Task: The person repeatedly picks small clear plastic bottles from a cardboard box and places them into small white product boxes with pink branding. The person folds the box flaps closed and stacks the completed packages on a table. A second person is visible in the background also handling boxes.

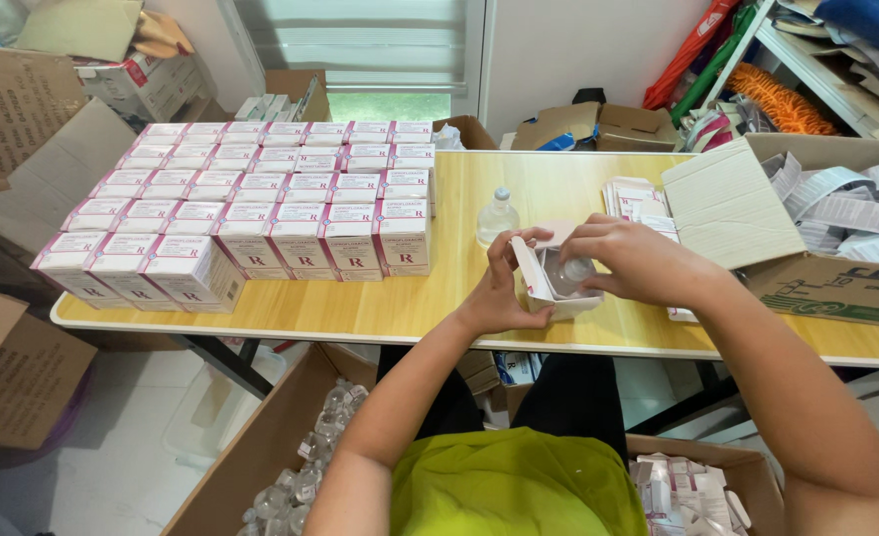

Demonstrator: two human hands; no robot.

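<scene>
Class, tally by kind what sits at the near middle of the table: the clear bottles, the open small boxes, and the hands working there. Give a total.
Clear bottles: 2, the standing bottle and the boxed bottle
Open small boxes: 1, the open small box
Hands: 2, left hand and right hand
Total: 5

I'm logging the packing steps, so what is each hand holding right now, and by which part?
The left hand grips the small open carton by its left side; the right hand pinches the clear bottle near its top, inside the carton.
</scene>
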